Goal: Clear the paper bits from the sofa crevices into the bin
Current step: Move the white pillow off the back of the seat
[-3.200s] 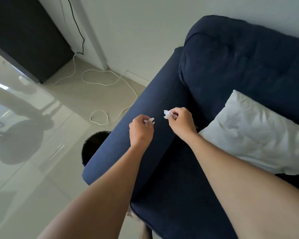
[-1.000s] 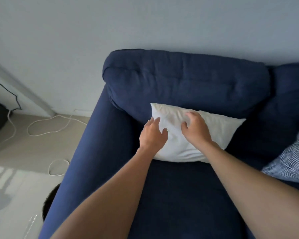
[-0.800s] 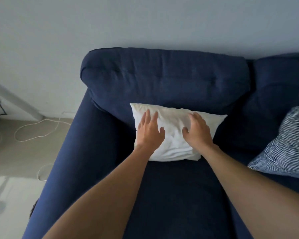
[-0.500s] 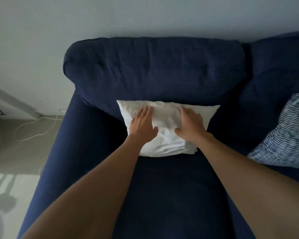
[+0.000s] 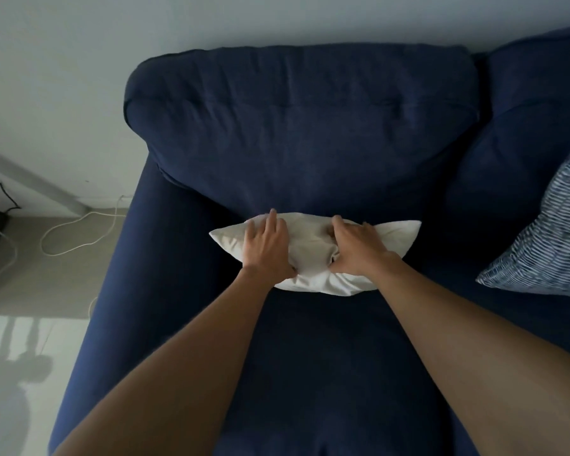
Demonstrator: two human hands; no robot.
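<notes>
A white pillow [image 5: 313, 255] lies on the seat of the dark blue sofa [image 5: 303, 133], against the back cushion. My left hand [image 5: 266, 248] grips the pillow's left half, fingers over its top edge and thumb under. My right hand [image 5: 356, 250] grips its right half the same way, and the fabric bunches between them. No paper bits and no bin show in this view. The crevice behind the pillow is hidden.
A blue-and-white striped cushion [image 5: 547, 232] leans at the sofa's right. The sofa's left armrest [image 5: 119, 264] borders a tiled floor with a loose white cable [image 5: 76, 238] near the wall.
My hands held paper bits over the armrest by the bin earlier; since then they moved onto the white pillow and closed on it, squeezing it. The bin has left the view.
</notes>
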